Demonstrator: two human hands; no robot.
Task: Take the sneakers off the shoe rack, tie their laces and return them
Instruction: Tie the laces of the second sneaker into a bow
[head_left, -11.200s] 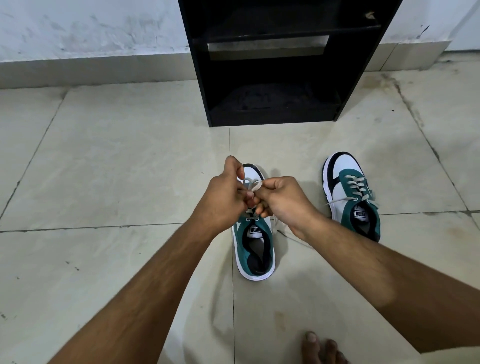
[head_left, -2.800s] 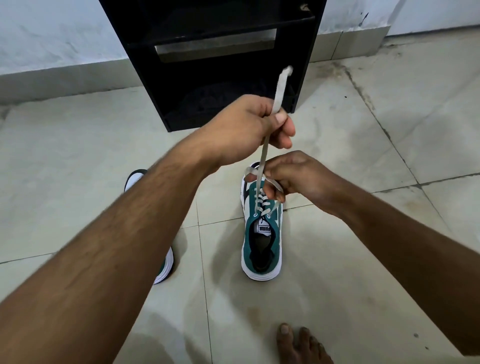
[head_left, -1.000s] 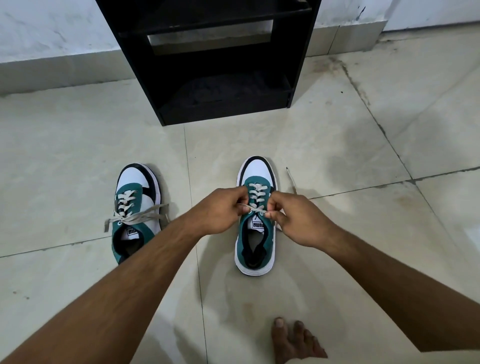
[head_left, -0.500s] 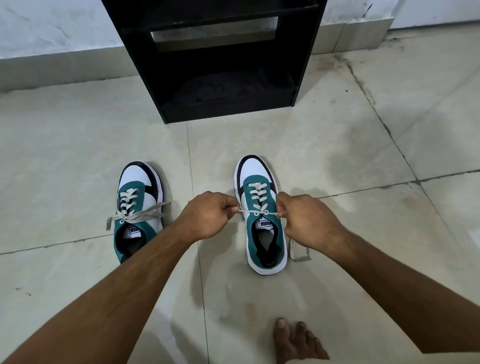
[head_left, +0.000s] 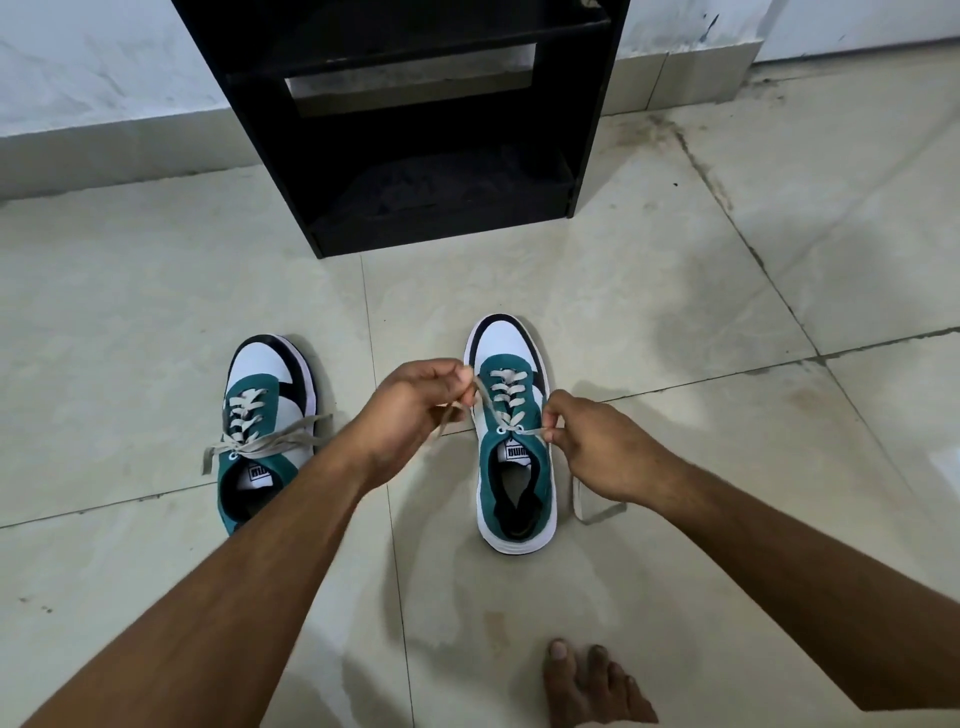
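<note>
Two teal, white and black sneakers stand on the tiled floor, toes towards the rack. The left sneaker has a tied bow across its tongue; my left forearm hides its heel. The right sneaker lies between my hands. My left hand pinches one grey lace end, lifted over the shoe's left side. My right hand pinches the other lace end at the top right eyelet, and its loose tail trails on the floor beside the shoe.
The black shoe rack stands against the wall straight ahead, and the shelves I can see hold nothing. A bare foot rests on the floor at the bottom edge, behind the right sneaker. Pale floor tiles spread all round.
My left hand has risen and drawn its lace end up and across, where half a second ago both hands pulled the lace flat sideways. The sneakers have stayed put.
</note>
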